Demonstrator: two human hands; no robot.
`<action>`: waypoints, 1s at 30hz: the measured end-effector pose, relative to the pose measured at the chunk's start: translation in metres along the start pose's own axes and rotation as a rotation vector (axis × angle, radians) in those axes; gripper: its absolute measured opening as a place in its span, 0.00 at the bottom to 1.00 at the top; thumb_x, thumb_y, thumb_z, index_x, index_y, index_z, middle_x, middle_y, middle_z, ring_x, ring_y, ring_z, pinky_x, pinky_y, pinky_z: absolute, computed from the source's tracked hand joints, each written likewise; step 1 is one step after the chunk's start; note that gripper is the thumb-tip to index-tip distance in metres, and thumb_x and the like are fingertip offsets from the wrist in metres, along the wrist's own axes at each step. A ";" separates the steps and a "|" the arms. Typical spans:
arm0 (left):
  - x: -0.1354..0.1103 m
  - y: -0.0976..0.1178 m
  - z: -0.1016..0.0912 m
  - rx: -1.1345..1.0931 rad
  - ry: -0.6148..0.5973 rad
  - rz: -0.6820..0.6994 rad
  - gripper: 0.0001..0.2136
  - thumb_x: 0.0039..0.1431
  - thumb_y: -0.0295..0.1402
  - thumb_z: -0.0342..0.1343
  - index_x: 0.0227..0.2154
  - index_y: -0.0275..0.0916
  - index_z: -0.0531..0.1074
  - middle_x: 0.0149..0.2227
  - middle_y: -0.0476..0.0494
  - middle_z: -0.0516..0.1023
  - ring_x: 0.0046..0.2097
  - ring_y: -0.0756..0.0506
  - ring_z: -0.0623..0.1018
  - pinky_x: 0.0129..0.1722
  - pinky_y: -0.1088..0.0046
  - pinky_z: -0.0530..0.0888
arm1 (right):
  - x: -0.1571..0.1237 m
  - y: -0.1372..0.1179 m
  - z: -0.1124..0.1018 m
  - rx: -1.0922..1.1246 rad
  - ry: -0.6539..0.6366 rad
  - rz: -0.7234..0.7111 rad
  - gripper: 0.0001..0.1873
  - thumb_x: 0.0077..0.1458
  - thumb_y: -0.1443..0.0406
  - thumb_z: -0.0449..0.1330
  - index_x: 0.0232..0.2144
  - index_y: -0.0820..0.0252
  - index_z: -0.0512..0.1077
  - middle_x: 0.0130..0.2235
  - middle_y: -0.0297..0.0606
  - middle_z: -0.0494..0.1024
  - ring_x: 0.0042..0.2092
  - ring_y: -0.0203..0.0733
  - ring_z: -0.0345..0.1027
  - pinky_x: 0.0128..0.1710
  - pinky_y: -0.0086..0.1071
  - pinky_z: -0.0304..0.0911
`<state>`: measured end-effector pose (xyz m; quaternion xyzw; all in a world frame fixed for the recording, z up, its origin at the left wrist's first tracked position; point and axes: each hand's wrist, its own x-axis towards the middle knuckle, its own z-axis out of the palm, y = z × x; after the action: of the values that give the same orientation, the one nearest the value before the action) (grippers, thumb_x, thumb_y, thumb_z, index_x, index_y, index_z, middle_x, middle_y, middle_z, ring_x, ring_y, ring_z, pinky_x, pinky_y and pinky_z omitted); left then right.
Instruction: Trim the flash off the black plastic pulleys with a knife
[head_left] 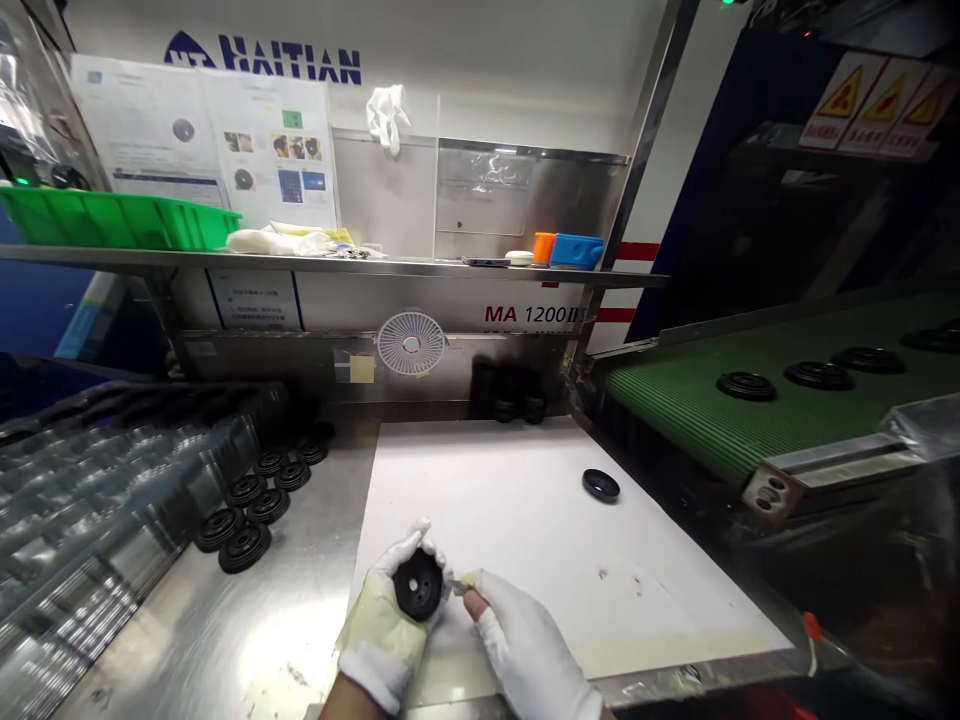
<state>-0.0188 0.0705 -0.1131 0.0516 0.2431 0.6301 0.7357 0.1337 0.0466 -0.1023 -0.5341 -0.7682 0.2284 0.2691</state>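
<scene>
My left hand, in a white glove with a yellowish palm, is closed around a round black plastic wheel. The wheel's dished face, with a hole at its centre, is tilted up towards me. On its right side, my gloved right hand pinches a small blade-like tool close to the rim; whether it touches cannot be made out. The thumb tip of that glove is bare. Both hands are over the near part of a white sheet. Another black wheel lies on the sheet's far right.
Several black wheels lie on the metal table at left, beside stacked clear plastic trays. At right, a green conveyor belt carries more wheels. A shelf with a green bin crosses the back, above a small fan.
</scene>
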 end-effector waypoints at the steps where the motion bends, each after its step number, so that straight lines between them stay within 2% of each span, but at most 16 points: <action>1: 0.000 -0.001 0.001 0.000 -0.005 0.017 0.12 0.48 0.23 0.57 0.38 0.35 0.70 0.26 0.47 0.71 0.30 0.49 0.73 0.32 0.70 0.72 | 0.000 -0.001 0.004 -0.045 -0.003 0.007 0.14 0.60 0.59 0.44 0.32 0.54 0.67 0.32 0.33 0.74 0.34 0.39 0.68 0.32 0.29 0.56; 8: -0.007 0.000 0.011 0.089 -0.004 0.082 0.12 0.46 0.23 0.55 0.37 0.35 0.70 0.24 0.47 0.70 0.28 0.48 0.72 0.33 0.70 0.73 | 0.004 -0.007 0.013 -0.260 0.075 -0.041 0.11 0.60 0.62 0.44 0.32 0.53 0.66 0.30 0.31 0.74 0.31 0.39 0.68 0.29 0.30 0.52; 11: -0.009 0.002 0.014 0.115 -0.009 0.144 0.10 0.46 0.23 0.55 0.35 0.34 0.71 0.23 0.47 0.70 0.28 0.48 0.72 0.33 0.69 0.72 | 0.005 -0.006 0.014 -0.273 0.106 -0.092 0.10 0.60 0.63 0.45 0.31 0.53 0.66 0.30 0.30 0.74 0.31 0.37 0.68 0.29 0.30 0.51; 16: -0.008 -0.002 0.013 0.133 -0.043 0.177 0.07 0.47 0.25 0.55 0.32 0.34 0.72 0.24 0.46 0.69 0.29 0.47 0.72 0.32 0.68 0.72 | 0.001 -0.007 0.017 -0.322 0.115 -0.085 0.11 0.61 0.63 0.45 0.31 0.53 0.65 0.29 0.29 0.74 0.31 0.37 0.67 0.28 0.31 0.48; 21: -0.004 -0.005 0.011 0.108 -0.013 0.169 0.07 0.46 0.24 0.57 0.31 0.34 0.72 0.24 0.48 0.69 0.29 0.49 0.71 0.37 0.66 0.72 | -0.008 -0.013 0.022 -0.346 0.109 -0.077 0.10 0.60 0.63 0.46 0.29 0.53 0.64 0.28 0.29 0.73 0.28 0.37 0.66 0.26 0.33 0.44; 27: -0.008 -0.006 0.016 0.147 -0.045 0.228 0.08 0.48 0.25 0.56 0.33 0.35 0.72 0.25 0.47 0.70 0.30 0.48 0.72 0.34 0.68 0.72 | -0.007 -0.012 0.024 -0.294 0.165 -0.024 0.11 0.61 0.62 0.45 0.31 0.53 0.65 0.29 0.30 0.73 0.30 0.37 0.66 0.27 0.31 0.46; 30: -0.008 -0.008 0.016 0.126 -0.006 0.243 0.08 0.47 0.25 0.56 0.33 0.35 0.72 0.25 0.47 0.70 0.29 0.48 0.72 0.35 0.68 0.73 | -0.005 -0.012 0.026 -0.296 0.188 -0.026 0.10 0.60 0.62 0.45 0.31 0.53 0.65 0.29 0.30 0.73 0.29 0.37 0.66 0.28 0.31 0.45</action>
<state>-0.0056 0.0652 -0.0994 0.1287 0.2720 0.6978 0.6500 0.1098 0.0363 -0.1152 -0.5767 -0.7718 0.0584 0.2613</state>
